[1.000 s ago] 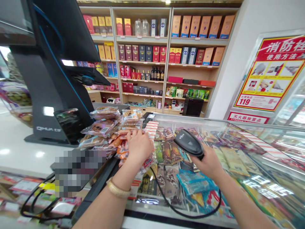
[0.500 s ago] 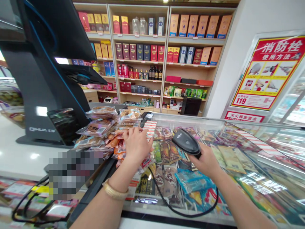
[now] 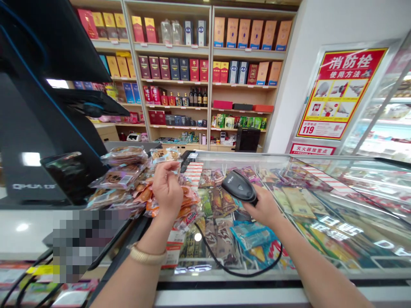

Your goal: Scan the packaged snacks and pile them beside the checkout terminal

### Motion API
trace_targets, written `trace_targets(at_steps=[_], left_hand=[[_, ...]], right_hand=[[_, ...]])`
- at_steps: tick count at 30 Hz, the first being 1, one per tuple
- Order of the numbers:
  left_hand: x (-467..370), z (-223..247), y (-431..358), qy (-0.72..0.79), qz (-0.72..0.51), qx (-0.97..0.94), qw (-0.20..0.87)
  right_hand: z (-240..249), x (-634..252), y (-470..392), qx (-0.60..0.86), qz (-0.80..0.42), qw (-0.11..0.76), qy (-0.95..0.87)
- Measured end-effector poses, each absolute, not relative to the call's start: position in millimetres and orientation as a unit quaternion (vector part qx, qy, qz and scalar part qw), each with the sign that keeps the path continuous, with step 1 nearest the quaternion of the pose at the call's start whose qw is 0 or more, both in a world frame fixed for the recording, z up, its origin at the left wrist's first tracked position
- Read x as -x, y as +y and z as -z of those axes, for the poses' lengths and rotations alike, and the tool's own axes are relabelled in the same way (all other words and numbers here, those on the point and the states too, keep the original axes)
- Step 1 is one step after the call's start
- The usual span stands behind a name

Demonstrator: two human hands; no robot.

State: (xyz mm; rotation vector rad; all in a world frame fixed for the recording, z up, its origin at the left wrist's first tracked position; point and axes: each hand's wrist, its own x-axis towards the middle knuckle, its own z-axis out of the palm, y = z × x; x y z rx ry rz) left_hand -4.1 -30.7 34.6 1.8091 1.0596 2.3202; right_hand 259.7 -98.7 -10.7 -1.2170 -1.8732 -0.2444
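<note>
My right hand point(image 3: 263, 206) is wrapped round the grip of a black barcode scanner point(image 3: 239, 187), held above the glass top of a freezer. The scanner's black cable point(image 3: 224, 269) loops down across the glass. My left hand point(image 3: 167, 190) is raised over small orange snack packets point(image 3: 189, 201), with its fingers curled in. Whatever those fingers may hold is hidden from me. Just behind them lies a clear-wrapped pack with a barcode label point(image 3: 165, 155). Left of my hand, several flat packs of round brown biscuits or cakes point(image 3: 117, 176) are piled up.
A dark checkout terminal point(image 3: 41, 111) stands at the left on a white counter point(image 3: 19, 226). Wrapped ice creams point(image 3: 253, 235) lie beneath the freezer's glass lid point(image 3: 221, 160). Shelves of boxed bottles point(image 3: 173, 68) line the back, and a red-and-yellow poster point(image 3: 342, 94) hangs right.
My left hand has gone from fingers spread over the packets to fingers curled, a little further left. The view has shifted right. My right hand still holds the barcode scanner.
</note>
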Motion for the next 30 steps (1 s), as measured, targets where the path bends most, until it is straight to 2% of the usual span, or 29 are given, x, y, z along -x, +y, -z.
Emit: trace_targets(at_steps=[4,9,13,16,18,27,30], left_hand=[[8,-32,-21,0.342,-0.762,-0.549,0.025],[13,-35,-17,0.396,-0.695,-0.597,-0.059],[14,-41,-25,0.468,-0.515,-0.712,-0.091],[16,-44,-32,0.488,-0.357,-0.791,-0.095],[20,-43,-34,0.495,-0.300,-0.810,-0.095],[39,-34,-26,0.504,-0.257,-0.823,-0.057],[39,-33,-25,0.516,-0.249,-0.817,-0.065]], right_hand=[[12,-257,-91,0.513,0.105,0.415,-0.744],[-9,-250,-78,0.548,0.136,0.370,-0.738],[-24,-239,-72,0.573,0.160,0.365,-0.716],[-17,-235,-71,0.580,0.168,0.396,-0.691],[-8,-237,-72,0.579,0.166,0.418,-0.680],[-1,-246,-81,0.551,0.126,0.487,-0.666],[-3,-245,-82,0.547,0.129,0.486,-0.670]])
